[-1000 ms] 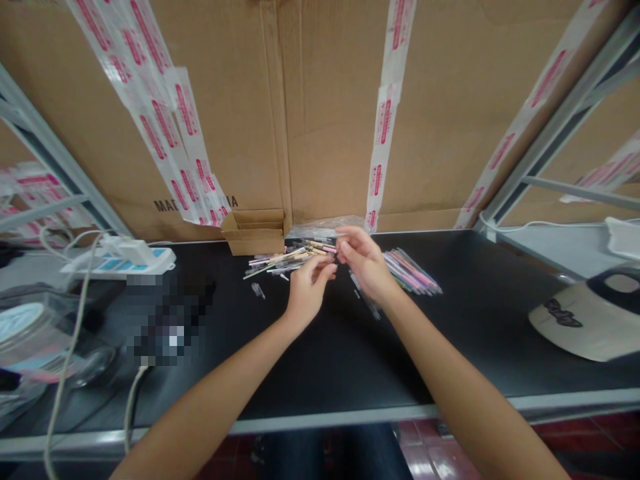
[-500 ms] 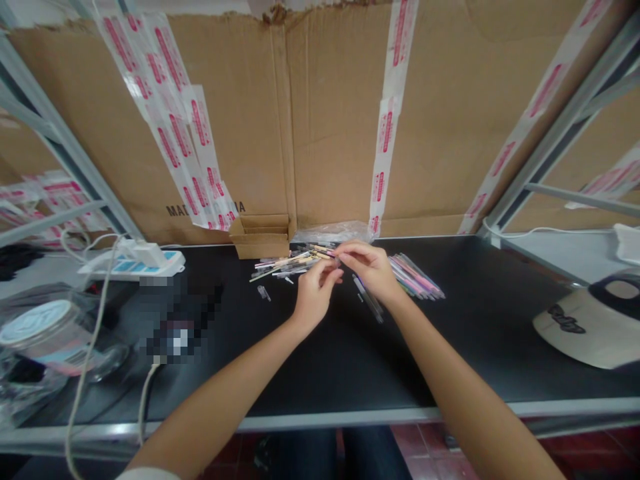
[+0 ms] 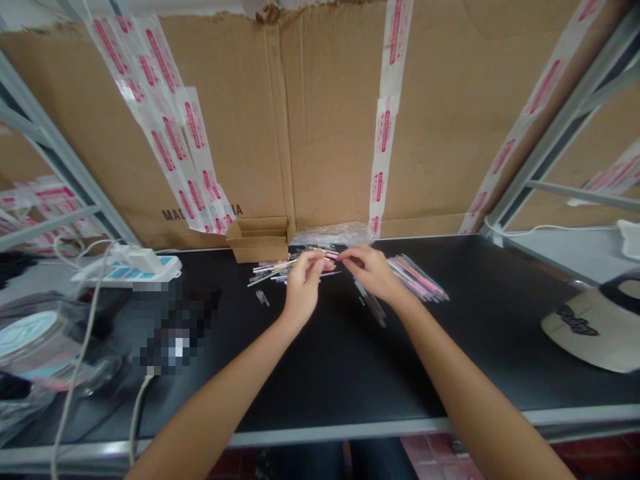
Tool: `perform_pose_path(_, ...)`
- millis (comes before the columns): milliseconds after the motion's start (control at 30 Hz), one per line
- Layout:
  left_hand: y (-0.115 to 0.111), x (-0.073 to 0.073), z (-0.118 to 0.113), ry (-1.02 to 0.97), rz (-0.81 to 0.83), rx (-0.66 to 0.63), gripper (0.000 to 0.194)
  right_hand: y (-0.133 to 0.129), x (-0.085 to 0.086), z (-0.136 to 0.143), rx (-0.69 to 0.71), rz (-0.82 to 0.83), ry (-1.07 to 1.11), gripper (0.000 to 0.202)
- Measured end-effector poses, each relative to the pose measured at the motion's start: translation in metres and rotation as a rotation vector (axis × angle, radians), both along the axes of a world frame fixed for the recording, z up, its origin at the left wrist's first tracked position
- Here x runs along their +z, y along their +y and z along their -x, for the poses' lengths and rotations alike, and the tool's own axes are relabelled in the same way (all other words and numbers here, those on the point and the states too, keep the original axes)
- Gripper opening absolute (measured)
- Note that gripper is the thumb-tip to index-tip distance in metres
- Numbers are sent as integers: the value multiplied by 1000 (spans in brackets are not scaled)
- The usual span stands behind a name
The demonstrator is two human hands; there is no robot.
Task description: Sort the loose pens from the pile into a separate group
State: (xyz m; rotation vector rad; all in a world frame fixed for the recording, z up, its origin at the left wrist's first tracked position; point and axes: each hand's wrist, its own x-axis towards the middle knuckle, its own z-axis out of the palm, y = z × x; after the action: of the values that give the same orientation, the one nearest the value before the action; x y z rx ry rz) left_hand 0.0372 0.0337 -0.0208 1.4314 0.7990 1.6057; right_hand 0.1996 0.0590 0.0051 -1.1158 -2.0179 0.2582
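Observation:
My left hand point(image 3: 303, 283) is closed at the right side of a loose heap of thin pens point(image 3: 273, 270), with its fingers curled around a slim pen. A pointed purple tip point(image 3: 331, 273) shows just beyond its fingers. Close by on the right, my right hand point(image 3: 371, 272) pinches at the end of a pinkish pen point(image 3: 331, 255) between the two hands; the fingers partly hide it. To the right of my right hand lies a neater row of pens point(image 3: 420, 279). A few dark, clear-ended pens point(image 3: 371, 303) rest below my right wrist.
An open small cardboard box point(image 3: 260, 241) stands behind the heap, with a clear plastic bag point(image 3: 335, 233) beside it. A clear cap point(image 3: 262, 298) lies on the black table point(image 3: 320, 380). On the left are a power strip point(image 3: 130, 267) and a jar point(image 3: 35, 340); a visor cap point(image 3: 595, 327) sits right.
My left hand has shifted slightly left, widening the gap to my right hand. A purple tip now shows by the left fingers. The view has tilted a little.

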Motion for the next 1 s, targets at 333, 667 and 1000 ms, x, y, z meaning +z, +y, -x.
perform_pose_path(333,16,31,37,-180,-3,41,31,23,4,46,222,170,-595,16)
perform_pose_path(667,18,34,47,-208,32,47,28,45,-2,74,144,89,-618,25)
perform_pose_path(1000,19,22,41,-142,83,46,29,59,-9,50,165,178,-615,24)
